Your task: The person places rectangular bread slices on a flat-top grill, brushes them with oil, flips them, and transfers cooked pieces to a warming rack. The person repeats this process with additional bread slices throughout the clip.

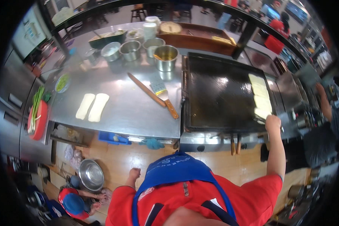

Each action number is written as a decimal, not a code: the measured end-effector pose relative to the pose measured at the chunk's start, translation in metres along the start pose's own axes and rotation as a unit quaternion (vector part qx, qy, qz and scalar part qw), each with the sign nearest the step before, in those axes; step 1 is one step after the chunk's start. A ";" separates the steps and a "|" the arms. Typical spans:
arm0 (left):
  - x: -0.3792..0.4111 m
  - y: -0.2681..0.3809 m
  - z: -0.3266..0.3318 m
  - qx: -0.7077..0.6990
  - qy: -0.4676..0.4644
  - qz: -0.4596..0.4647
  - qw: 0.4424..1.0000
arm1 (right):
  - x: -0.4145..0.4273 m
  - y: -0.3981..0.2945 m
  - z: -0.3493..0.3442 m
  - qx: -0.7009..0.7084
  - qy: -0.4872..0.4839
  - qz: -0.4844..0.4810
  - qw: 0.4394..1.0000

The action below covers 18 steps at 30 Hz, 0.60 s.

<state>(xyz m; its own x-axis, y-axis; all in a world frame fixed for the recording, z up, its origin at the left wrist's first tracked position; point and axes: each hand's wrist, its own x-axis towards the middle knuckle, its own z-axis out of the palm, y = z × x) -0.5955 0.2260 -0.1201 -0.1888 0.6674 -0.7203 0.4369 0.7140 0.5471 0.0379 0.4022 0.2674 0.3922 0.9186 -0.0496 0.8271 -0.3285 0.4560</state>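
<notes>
My right hand is closed around the handle of a spatula at the griddle's right front edge. Its blade, mostly covered, meets the nearest of several pale flat dough pieces lying in a row along the right side of the black griddle. Low beside my blue apron, my left hand hangs with curled fingers and nothing visible in it. Two dough strips rest on the steel worktop. A wooden rolling pin and a metal turner lie there too.
Steel pots line the worktop's back, near a wooden tray. Spring onions lie on a red board at left. A person crouches by a steel basin; another person stands at right.
</notes>
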 end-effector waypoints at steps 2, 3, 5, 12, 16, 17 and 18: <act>0.006 0.015 0.003 -0.030 0.062 -0.009 0.998 | 0.008 -0.017 -0.008 0.042 0.025 -0.027 0.998; 0.006 0.027 0.004 0.043 0.171 0.065 0.982 | 0.014 -0.027 -0.007 0.081 0.044 -0.049 0.994; -0.009 0.081 -0.004 0.076 0.312 0.178 0.930 | 0.017 -0.064 -0.007 0.286 0.137 -0.156 0.935; -0.030 0.256 -0.071 0.116 0.434 0.454 0.769 | -0.008 -0.280 -0.054 0.627 -0.332 -0.336 0.620; 0.037 0.285 -0.094 0.219 0.409 0.441 0.768 | 0.005 -0.376 -0.064 0.468 -0.239 -0.414 0.743; 0.046 0.288 -0.095 0.258 0.406 0.435 0.761 | 0.015 -0.393 -0.075 0.461 -0.196 -0.417 0.759; 0.054 0.293 -0.099 0.294 0.403 0.430 0.753 | 0.027 -0.407 -0.082 0.487 -0.090 -0.395 0.774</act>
<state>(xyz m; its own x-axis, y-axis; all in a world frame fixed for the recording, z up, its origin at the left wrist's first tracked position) -0.5652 0.4917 0.0436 0.0170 0.9103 0.4135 0.9711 -0.1134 0.2099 -0.3211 0.5786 0.1539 -0.4140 0.9005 -0.1331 0.7135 0.2302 -0.6617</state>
